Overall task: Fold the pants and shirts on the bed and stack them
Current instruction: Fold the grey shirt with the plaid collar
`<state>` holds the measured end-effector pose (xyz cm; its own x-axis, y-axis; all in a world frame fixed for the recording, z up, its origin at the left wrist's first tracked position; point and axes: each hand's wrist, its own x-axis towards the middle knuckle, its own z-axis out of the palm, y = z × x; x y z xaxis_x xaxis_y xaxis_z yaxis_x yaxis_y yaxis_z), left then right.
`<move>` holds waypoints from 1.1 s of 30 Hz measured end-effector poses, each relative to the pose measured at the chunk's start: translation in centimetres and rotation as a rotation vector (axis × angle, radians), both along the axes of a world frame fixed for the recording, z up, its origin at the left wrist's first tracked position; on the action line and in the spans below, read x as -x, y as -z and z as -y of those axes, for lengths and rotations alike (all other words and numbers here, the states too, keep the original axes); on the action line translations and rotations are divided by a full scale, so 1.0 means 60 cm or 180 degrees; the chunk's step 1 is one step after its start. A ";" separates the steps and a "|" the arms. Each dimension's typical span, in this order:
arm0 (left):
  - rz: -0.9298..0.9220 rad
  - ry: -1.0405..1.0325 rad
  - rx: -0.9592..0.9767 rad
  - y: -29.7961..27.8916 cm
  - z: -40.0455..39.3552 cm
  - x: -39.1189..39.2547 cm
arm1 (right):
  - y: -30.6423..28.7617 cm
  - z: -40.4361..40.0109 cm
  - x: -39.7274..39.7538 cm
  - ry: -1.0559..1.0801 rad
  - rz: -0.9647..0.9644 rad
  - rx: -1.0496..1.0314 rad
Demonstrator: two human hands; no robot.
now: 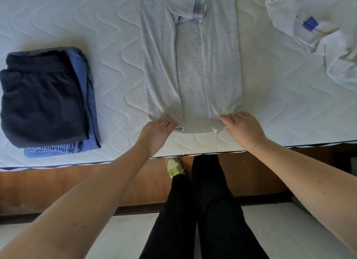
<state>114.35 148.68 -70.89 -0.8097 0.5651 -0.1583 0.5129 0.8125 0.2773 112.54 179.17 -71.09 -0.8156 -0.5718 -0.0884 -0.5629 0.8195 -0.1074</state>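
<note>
A light grey shirt [191,65] lies flat on the white quilted mattress [116,46], both long sides folded in toward the middle, a plaid lining showing at its far end. My left hand [154,133] grips the near left corner of the hem. My right hand [243,127] grips the near right corner, fingers on top of the cloth. To the left sits a stack of folded clothes: a dark navy garment [42,98] on top of folded blue jeans [83,96]. A crumpled white garment [316,26] with a blue tag lies at the far right.
The mattress's near edge [58,165] runs across the view, with a wooden floor [58,187] below it. My legs in black trousers [202,210] and one pale shoe [173,167] stand close to the bed. A second white surface [289,229] lies at the bottom.
</note>
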 end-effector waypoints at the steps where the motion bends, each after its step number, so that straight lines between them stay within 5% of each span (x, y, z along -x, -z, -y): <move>1: 0.0048 0.0002 -0.0011 -0.005 0.009 -0.003 | -0.008 -0.002 0.001 -0.0037 0.0019 0.0073; 6: 0.0561 -0.0369 0.0117 -0.046 0.031 -0.012 | -0.060 0.007 -0.014 -0.0029 0.0207 0.0189; 10: 0.0791 -0.0231 0.0502 -0.096 0.023 -0.028 | -0.108 0.030 -0.024 0.0021 0.0875 -0.0472; 22: 0.1431 -0.0033 0.0130 -0.277 0.032 -0.154 | -0.332 0.072 -0.135 -0.0077 0.2501 -0.1101; 33: 0.1507 -0.0074 0.0159 -0.383 0.014 -0.111 | -0.414 0.032 -0.111 0.0365 0.1628 -0.0206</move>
<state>120.99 147.84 -47.92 -0.6542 0.5301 -0.5394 0.3211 0.8404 0.4365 119.18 177.24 -46.28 -0.7160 -0.4616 -0.5236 -0.3581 0.8868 -0.2921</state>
